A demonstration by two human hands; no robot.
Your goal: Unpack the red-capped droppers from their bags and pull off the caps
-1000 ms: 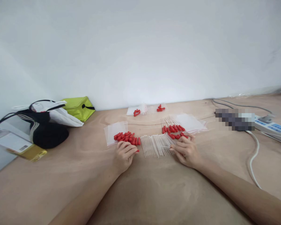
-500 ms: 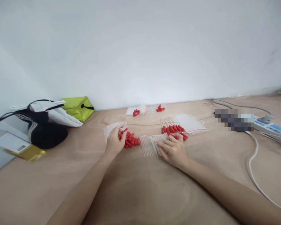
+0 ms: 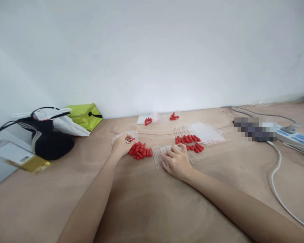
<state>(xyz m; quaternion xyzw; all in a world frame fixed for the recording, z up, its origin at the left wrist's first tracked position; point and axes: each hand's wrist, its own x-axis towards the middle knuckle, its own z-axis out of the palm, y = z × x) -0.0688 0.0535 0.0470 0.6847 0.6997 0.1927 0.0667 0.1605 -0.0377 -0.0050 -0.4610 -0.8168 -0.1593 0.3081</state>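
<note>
My left hand (image 3: 122, 145) pinches a small red cap (image 3: 132, 139) between thumb and fingers, just above and left of a heap of similar red caps (image 3: 140, 153). My right hand (image 3: 176, 161) is curled over a row of thin clear sticks (image 3: 156, 158), its fingertips down among them; what they grip, if anything, is hidden. Beyond that hand, several thin sticks with red ends (image 3: 186, 138) lie fanned out. A second group of red-ended sticks (image 3: 198, 147) lies closer, partly covered by my right hand. Under my left hand is a clear plastic bag (image 3: 134, 135).
Clear zip bags (image 3: 205, 132) lie to the right of the fanned sticks. At the back are two small groups of red pieces (image 3: 148, 120) on bags. A black cap (image 3: 52, 145) and green bag (image 3: 82, 116) stand left; a power strip (image 3: 294, 137) and white cable (image 3: 276, 179) are right.
My left hand has drawn left and slightly back from the heap with a red cap in its fingers. My right hand has shifted left over the clear sticks, uncovering more red ends.
</note>
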